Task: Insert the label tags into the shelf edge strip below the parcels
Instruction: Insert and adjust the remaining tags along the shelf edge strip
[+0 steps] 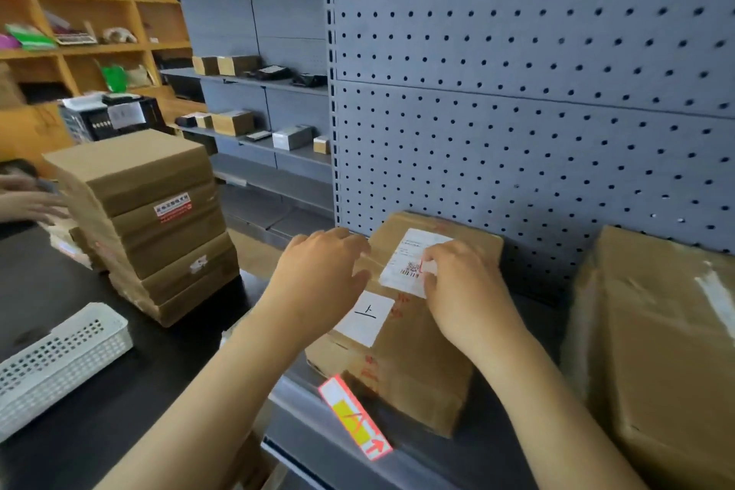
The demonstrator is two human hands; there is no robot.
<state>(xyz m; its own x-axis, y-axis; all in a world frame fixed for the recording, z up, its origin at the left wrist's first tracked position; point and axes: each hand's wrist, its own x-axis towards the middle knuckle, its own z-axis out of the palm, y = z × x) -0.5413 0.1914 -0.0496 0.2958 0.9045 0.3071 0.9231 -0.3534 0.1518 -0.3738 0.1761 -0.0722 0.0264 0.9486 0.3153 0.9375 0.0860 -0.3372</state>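
A brown cardboard parcel [413, 362] lies on the grey shelf [469, 453], with a white shipping label [409, 263] and a white square sticker [364, 316] on its top. My left hand [322, 278] rests flat on the parcel's left side. My right hand [465, 282] pinches a small pale tag or label corner at the shipping label's barcode. A label tag [354, 416], white with a red border and a yellow patch, lies on the shelf's front edge beside the parcel. The edge strip [302, 446] runs below it.
A second large parcel [656, 362] stands at the right on the same shelf. A stack of flat boxes [147, 219] and a white perforated basket [51, 362] sit on the black table at left. Another person's hand [28, 199] shows at the far left. Pegboard [537, 91] backs the shelf.
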